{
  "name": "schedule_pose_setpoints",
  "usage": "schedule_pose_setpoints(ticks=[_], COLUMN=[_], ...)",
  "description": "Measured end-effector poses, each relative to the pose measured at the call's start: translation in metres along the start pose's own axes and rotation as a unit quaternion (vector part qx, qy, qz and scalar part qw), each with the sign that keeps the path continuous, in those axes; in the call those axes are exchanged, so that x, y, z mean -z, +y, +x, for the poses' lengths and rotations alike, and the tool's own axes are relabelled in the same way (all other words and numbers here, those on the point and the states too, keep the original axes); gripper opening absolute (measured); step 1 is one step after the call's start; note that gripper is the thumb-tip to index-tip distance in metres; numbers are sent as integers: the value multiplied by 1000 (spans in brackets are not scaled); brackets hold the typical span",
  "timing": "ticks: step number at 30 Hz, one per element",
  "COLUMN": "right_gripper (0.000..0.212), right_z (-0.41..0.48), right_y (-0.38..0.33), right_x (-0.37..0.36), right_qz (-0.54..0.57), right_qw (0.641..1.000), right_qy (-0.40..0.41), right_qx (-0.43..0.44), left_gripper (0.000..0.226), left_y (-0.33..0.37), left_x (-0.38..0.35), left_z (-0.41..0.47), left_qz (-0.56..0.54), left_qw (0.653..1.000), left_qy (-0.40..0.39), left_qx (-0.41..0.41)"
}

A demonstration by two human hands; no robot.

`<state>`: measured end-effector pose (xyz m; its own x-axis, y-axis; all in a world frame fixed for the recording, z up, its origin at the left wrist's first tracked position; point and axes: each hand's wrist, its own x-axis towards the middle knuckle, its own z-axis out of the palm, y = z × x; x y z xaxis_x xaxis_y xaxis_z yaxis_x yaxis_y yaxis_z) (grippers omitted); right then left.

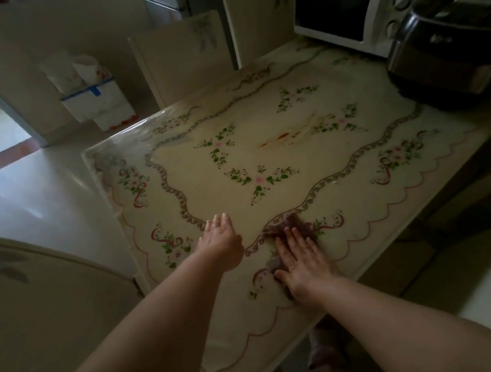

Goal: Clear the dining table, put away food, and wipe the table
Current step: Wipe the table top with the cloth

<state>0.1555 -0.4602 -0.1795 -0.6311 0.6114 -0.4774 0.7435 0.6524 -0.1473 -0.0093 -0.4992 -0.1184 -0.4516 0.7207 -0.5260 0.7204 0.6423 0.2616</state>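
The dining table [265, 158] has a cream floral cover under clear plastic. An orange-brown smear [287, 136] streaks its middle. A dull purple cloth [287, 225] lies flat near the front edge, and my right hand [303, 264] presses down on it with fingers spread flat. Part of the cloth shows beyond my fingertips and beside my thumb. My left hand [221, 240] hovers or rests just left of the cloth, fingers together and extended, holding nothing.
A white microwave [348, 3] and a black rice cooker [450, 46] stand at the table's far right. Two cream chairs [183, 56] face the far edge; another chair back [34, 301] is at my left. A white bin with bags [95, 96] stands by the wall.
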Motion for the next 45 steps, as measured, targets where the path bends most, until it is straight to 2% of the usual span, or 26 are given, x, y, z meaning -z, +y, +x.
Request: schedule_pose_setpoints(ticks=[8, 16, 20, 26, 30, 35, 37, 40, 45], right_gripper=[69, 65, 63, 65, 65, 63, 63, 62, 64], right_z=[62, 147, 201, 261, 273, 270, 269, 276, 292], right_y=[46, 76, 74, 57, 59, 83, 100, 128, 155], right_x=[39, 89, 113, 133, 140, 143, 147, 154, 162], right_qz=[33, 21, 1, 21, 23, 25, 29, 36, 46], right_qw=[999, 999, 998, 997, 997, 996, 996, 994, 990], right_qy=[6, 17, 22, 55, 58, 81, 83, 95, 111], right_qx=[-28, 25, 60, 46, 35, -1, -17, -32, -75], left_gripper=[64, 89, 80, 79, 82, 74, 80, 86, 87], left_y=[43, 64, 68, 94, 104, 108, 116, 141, 185], left_x=[11, 43, 63, 75, 75, 78, 76, 71, 71], left_z=[60, 148, 190, 226, 234, 247, 249, 252, 268], left_qz=[8, 28, 45, 72, 103, 60, 62, 68, 65], left_qw=[1000, 994, 990, 982, 974, 966, 974, 989, 994], left_qy=[-17, 1, -11, -27, -31, -18, 7, 56, 48], left_qx=[-12, 104, 134, 175, 199, 250, 217, 121, 75])
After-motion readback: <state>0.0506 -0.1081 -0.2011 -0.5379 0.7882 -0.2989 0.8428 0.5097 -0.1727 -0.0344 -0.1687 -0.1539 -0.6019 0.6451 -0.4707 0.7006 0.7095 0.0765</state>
